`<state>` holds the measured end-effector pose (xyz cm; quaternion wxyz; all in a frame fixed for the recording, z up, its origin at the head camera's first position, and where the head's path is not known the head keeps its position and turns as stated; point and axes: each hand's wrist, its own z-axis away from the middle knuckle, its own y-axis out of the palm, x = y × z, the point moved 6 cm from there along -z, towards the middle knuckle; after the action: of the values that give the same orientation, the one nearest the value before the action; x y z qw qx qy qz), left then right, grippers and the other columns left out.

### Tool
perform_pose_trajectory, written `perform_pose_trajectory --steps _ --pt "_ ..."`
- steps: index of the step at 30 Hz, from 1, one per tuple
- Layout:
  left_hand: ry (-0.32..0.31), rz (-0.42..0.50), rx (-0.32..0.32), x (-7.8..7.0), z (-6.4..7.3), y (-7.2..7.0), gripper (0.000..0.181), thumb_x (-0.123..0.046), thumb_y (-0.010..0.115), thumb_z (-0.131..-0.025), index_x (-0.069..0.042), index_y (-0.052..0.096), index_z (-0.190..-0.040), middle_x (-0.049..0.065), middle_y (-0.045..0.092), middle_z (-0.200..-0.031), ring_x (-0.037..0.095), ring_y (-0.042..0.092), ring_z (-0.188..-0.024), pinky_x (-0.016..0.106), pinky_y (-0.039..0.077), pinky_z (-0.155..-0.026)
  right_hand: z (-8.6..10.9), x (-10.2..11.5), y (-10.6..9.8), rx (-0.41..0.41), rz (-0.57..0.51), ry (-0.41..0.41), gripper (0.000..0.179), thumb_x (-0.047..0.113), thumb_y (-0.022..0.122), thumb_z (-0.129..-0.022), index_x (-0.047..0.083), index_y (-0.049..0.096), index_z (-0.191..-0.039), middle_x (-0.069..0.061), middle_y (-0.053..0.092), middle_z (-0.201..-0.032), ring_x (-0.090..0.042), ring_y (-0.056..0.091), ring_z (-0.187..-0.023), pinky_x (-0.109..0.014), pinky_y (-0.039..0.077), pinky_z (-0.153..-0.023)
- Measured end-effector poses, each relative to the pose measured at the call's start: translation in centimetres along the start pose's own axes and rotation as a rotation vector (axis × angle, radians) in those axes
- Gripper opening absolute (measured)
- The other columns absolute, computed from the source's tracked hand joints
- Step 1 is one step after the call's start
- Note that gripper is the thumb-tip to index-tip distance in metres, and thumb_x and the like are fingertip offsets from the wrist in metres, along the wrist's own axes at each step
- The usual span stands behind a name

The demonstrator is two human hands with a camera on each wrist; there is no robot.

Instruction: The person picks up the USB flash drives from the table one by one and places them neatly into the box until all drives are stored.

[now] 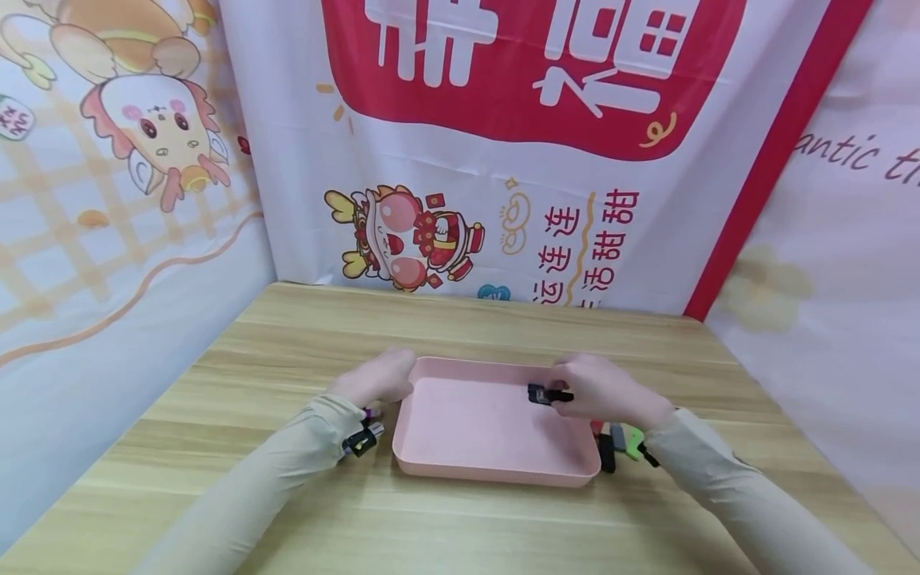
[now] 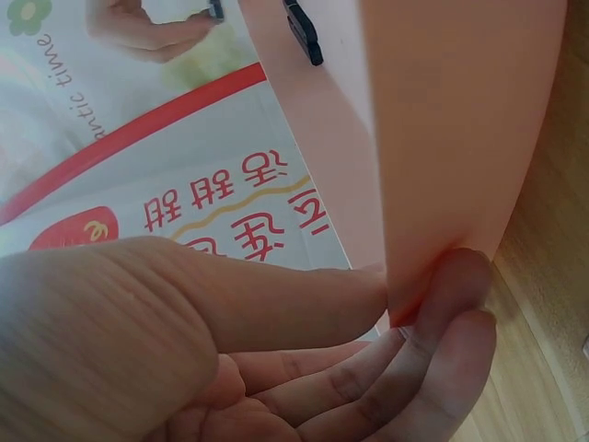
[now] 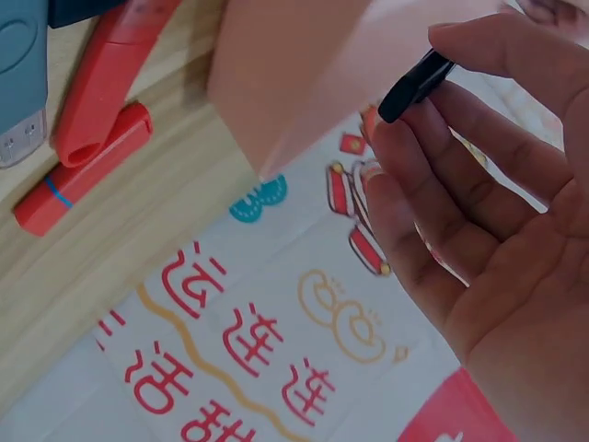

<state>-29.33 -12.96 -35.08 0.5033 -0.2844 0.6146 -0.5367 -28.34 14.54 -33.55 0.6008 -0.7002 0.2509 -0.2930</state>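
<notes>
A shallow pink tray (image 1: pixel 496 471) lies on the wooden table. My left hand (image 1: pixel 381 378) pinches its left rim; the left wrist view shows the thumb (image 2: pixel 304 299) inside the wall and fingers outside. Over the tray's far right corner, my right hand (image 1: pixel 604 390) pinches a small black USB stick (image 3: pixel 419 85) between thumb and fingertips. A small black piece (image 2: pixel 302 32), which looks like another USB stick, lies inside the tray, close to the right hand's fingers in the head view.
Right of the tray lie several USB sticks: a red one (image 3: pixel 106 83), a blue-grey one (image 3: pixel 23 83), a green one (image 1: pixel 633 442) and a black one (image 1: pixel 607 454). More small items, including a black-and-silver one (image 1: pixel 362 439), lie near the left wrist. Printed cloths hang behind the table (image 1: pixel 323 511).
</notes>
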Motion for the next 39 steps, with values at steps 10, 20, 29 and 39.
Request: perform_pose_trajectory --steps 10,20,29,39 --pt "-0.034 0.029 0.016 0.1 0.2 0.1 0.013 0.008 0.058 -0.08 -0.004 0.055 -0.075 0.009 0.055 -0.07 0.021 0.052 -0.063 0.029 0.044 -0.053 -1.7 0.7 1.7 0.023 0.095 -0.063 0.016 0.021 0.084 -0.077 0.018 0.07 -0.085 0.009 0.062 -0.082 -0.006 0.055 -0.071 -0.028 0.05 -0.064" --pt "0.002 0.009 0.001 -0.1 0.2 0.1 0.013 0.008 0.057 -0.078 -0.003 0.054 -0.073 0.008 0.054 -0.069 0.022 0.052 -0.064 0.031 0.045 -0.056 -2.3 0.5 2.9 0.063 0.108 -0.068 0.015 0.014 0.08 -0.08 0.017 0.065 -0.078 0.009 0.058 -0.076 -0.008 0.051 -0.065 -0.027 0.046 -0.058" --pt "-0.048 0.01 0.024 0.0 0.1 -0.1 0.01 0.007 0.058 -0.081 -0.003 0.057 -0.079 0.009 0.056 -0.076 0.024 0.053 -0.074 0.032 0.047 -0.062 -2.5 0.3 3.1 0.068 0.121 -0.053 0.015 0.013 0.08 -0.08 0.017 0.065 -0.078 0.009 0.059 -0.075 -0.008 0.052 -0.066 -0.028 0.047 -0.059" --pt "-0.057 0.017 0.026 0.0 0.2 -0.1 0.01 0.007 0.059 -0.081 -0.003 0.057 -0.081 0.009 0.056 -0.077 0.024 0.054 -0.074 0.032 0.048 -0.061 -2.5 -0.2 3.5 0.085 0.108 0.019 0.023 0.014 0.079 -0.081 0.019 0.059 -0.072 0.007 0.056 -0.072 -0.01 0.049 -0.062 -0.027 0.044 -0.056"
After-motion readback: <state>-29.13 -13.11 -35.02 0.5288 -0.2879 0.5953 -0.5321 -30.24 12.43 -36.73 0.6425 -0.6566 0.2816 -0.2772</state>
